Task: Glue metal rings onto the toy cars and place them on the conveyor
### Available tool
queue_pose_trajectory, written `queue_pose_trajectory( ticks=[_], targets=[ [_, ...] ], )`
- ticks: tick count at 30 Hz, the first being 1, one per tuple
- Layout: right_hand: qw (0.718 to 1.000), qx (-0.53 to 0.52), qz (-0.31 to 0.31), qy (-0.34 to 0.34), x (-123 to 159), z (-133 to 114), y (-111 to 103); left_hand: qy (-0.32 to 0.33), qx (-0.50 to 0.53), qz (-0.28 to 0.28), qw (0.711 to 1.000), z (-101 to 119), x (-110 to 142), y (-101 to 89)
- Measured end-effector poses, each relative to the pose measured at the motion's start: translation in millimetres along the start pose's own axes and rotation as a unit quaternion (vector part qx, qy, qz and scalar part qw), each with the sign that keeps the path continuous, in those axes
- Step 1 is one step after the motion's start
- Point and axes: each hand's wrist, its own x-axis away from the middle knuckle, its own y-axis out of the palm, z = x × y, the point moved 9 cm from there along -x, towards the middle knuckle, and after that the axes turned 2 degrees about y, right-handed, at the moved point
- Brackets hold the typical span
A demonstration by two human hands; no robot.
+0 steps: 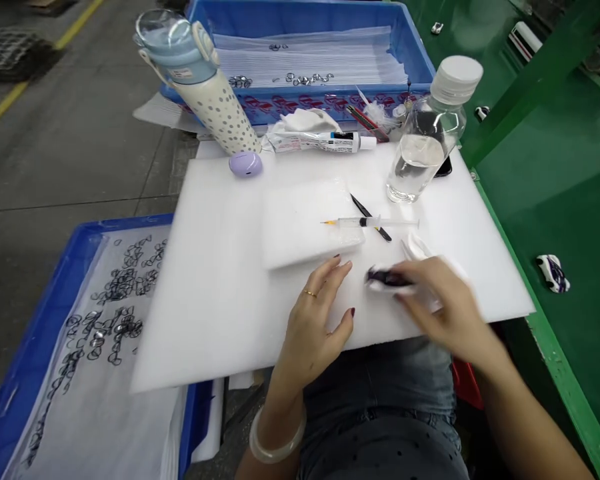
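My left hand (316, 319) rests flat on the white foam board (220, 293), fingers stretched out and holding nothing. My right hand (443, 303), blurred by motion, is closed around a small dark and white toy car (386, 279) together with a white cloth (417, 248), just right of the left hand. A syringe (375, 223) with an orange tip lies across black tweezers (370, 217) just beyond both hands, beside a smaller white foam pad (307, 223).
A clear water bottle (425, 143), a glue tube (325, 141), a lilac case (245, 163) and a dotted flask (205, 87) stand at the board's far edge. Blue trays hold small metal rings at left (115, 300) and behind (305, 50). Another toy car (553, 273) lies on the green bench.
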Motion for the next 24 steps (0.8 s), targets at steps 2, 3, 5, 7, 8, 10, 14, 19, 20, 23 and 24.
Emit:
queue_pose_trajectory(
  ticks=[2,3,5,7,8,10,14,19,20,23,24],
  targets=[
    [0.995,-0.054,-0.078,-0.030,5.3,-28.4,34.2,0.005,0.010,-0.026,1.000,2.8,4.6,3.0],
    [0.993,-0.080,-0.083,-0.018,3.2,-31.9,43.3,0.008,0.013,-0.040,0.999,5.3,8.9,4.7],
    [0.984,-0.157,-0.048,0.063,-8.8,-17.4,47.6,0.002,0.015,-0.051,0.999,10.7,20.2,6.6],
    [0.948,-0.272,-0.028,0.165,-23.5,8.1,48.7,-0.012,0.014,-0.047,0.999,16.2,31.3,7.9],
    [0.922,-0.330,-0.026,0.202,-31.5,17.8,49.0,-0.013,0.015,-0.047,0.999,19.4,35.1,9.6],
    [0.885,-0.410,-0.012,0.221,-51.0,23.8,44.0,-0.002,0.027,-0.055,0.998,25.6,36.6,14.8],
    [0.926,-0.352,0.029,0.129,-92.0,-1.3,28.5,0.032,0.004,-0.052,0.998,27.5,16.8,20.0],
    [0.977,-0.200,-0.070,0.027,-127.7,-34.1,56.8,0.042,-0.034,-0.025,0.998,26.1,-5.5,20.3],
    [0.974,-0.201,-0.099,0.026,-131.3,-34.7,62.9,0.039,-0.029,-0.015,0.999,27.0,-6.7,19.3],
    [0.945,-0.288,-0.154,0.017,-131.9,-40.6,64.1,0.022,-0.011,0.022,0.999,28.5,-8.8,14.9],
    [0.932,-0.329,-0.153,0.004,-128.6,-45.8,57.8,0.011,-0.003,0.032,0.999,27.8,-9.8,14.0]
  ],
)
